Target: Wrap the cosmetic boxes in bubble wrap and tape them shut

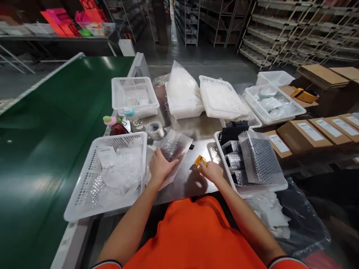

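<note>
While left hand point(160, 166) grips bubble-wrap sleeve point(175, 147) over metal bench point(186, 183), right hand point(212, 172) pinches small orange item point(200, 161) near right basket point(234, 183).

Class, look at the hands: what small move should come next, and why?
Probably bring the yellow item in the right hand across to the bubble wrap, since the left hand already holds the wrap and a gap separates the two.

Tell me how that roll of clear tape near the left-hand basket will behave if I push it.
The roll of tape looks tightly wound, so it should feel stiff. Lying on its flat side, it will probably slide on the smooth metal table rather than roll. Its round rim suggests it could roll if stood on edge.
</note>
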The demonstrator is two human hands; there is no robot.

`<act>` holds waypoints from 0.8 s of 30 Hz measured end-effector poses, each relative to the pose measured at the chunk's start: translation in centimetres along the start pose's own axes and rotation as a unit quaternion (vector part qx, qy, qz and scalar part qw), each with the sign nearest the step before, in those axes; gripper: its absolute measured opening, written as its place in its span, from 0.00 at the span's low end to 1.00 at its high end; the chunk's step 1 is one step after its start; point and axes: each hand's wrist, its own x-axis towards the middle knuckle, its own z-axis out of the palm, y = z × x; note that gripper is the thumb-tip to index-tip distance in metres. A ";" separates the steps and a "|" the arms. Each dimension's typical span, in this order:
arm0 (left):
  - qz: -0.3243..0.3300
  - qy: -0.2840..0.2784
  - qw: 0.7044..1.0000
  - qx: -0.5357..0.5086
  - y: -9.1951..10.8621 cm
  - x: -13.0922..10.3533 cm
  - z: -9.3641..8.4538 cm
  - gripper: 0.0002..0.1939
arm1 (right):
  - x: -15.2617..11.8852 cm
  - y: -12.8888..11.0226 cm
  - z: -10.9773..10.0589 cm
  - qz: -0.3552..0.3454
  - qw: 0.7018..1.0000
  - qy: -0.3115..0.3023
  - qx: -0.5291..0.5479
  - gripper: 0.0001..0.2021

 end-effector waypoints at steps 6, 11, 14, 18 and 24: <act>-0.184 -0.018 0.869 -0.459 -3.3 1.2 -2.7 0.26 | 3.5 1.2 4.4 -0.108 0.992 0.039 -0.042 0.17; -0.295 -0.066 0.765 -0.569 -4.0 -1.3 -2.2 0.08 | 5.2 0.6 6.6 -0.086 0.989 0.120 0.010 0.20; -0.303 -0.045 0.775 -0.553 -4.6 -2.6 -0.8 0.07 | 3.8 -0.8 6.0 -0.140 0.965 0.180 0.132 0.24; -0.239 -0.051 0.822 -0.514 -3.6 -4.1 1.6 0.16 | -0.1 -2.9 4.7 -0.296 0.918 0.180 0.192 0.28; -0.178 -0.182 0.811 -0.527 1.9 -6.1 2.8 0.23 | -4.5 0.6 3.8 -0.276 0.933 0.207 0.102 0.39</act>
